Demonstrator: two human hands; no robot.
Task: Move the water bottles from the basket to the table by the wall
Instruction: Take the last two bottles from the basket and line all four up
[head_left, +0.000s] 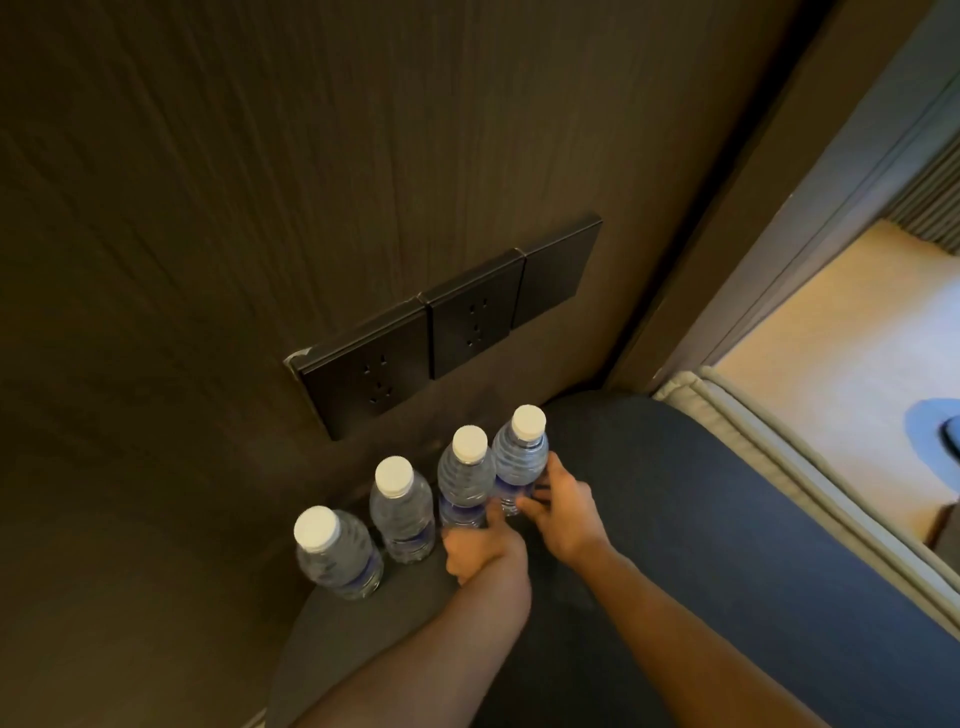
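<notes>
The third bottle (464, 480) is gripped by the left hand (480, 553), and the fourth bottle (521, 457), at 1 o'clock of it, by the right hand (563, 512); fingers are closed around both. Both are being set on the table (649, 519) by the wall. It is judged that next the fingers must be opened without the bottles being tipped.

bottles (402, 512) clear w/ white caps, blue labels; table (649, 519) dark navy; wall (208, 208) dark brown woodgrain; sockets (363, 374) black

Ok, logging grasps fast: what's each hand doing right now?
Left hand: closed on third bottle.
Right hand: closed on fourth bottle.
</notes>
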